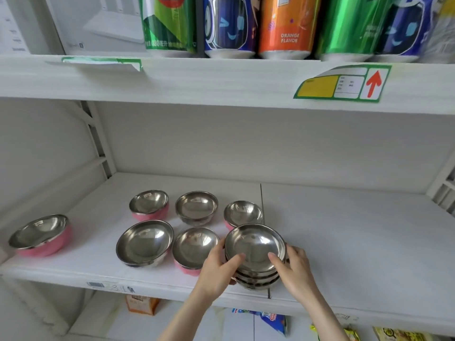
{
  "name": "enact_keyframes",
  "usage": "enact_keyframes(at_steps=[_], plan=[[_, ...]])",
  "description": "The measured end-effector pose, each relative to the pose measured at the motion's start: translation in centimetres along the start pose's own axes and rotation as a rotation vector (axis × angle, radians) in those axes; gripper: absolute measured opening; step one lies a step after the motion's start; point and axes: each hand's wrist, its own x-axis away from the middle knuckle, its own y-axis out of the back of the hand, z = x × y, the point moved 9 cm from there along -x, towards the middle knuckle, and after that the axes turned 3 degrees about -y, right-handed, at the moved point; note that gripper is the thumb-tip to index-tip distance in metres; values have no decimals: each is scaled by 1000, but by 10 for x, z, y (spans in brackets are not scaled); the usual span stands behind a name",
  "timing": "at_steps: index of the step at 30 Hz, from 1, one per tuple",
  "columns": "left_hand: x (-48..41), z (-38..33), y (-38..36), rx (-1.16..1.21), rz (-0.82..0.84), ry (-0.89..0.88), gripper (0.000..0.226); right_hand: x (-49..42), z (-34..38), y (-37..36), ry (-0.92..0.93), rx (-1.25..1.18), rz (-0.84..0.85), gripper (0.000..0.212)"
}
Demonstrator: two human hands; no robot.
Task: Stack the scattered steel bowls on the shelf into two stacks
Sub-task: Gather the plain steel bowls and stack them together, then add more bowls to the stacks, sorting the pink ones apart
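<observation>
So we've got both hands — left hand (216, 268), right hand (296, 269) — clamped round the stack of bowls (256, 257) at 5 o'clock on the shelf (344, 242), probably steadying it — six loose bowls (145, 242) wait at 9.

Silver steel bowls (255, 244), some apparently pink-sided; white shelf (344, 230); orange can (286, 25).

Six single bowls (145, 242) sit left of the stack (256, 257).

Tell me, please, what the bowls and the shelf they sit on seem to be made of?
Stacked bowls: polished steel, mirror-like reflections inside. Far-left bowl: the same steel inside, with a matte pink outer shell, possibly plastic or paint. Shelf: white with a dull sheen, probably painted metal.
</observation>
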Motion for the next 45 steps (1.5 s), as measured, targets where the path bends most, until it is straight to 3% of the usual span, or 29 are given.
enact_keyframes(at_steps=[8,14,25,34,45], plan=[[7,-6,5,-322,96,-103,47,21,8,3,-37,186,8,50],[36,-6,20,-664,144,-127,99,62,38,13,46,462,-123,73],[101,-38,129,-1270,-37,-428,93,135,118,-27,268,679,-396,78],[75,-60,203,-1306,-170,-549,80,122,181,-76,333,623,-446,77],[-57,-59,211,-1048,-38,-411,84,-10,194,-104,274,594,-332,73]])
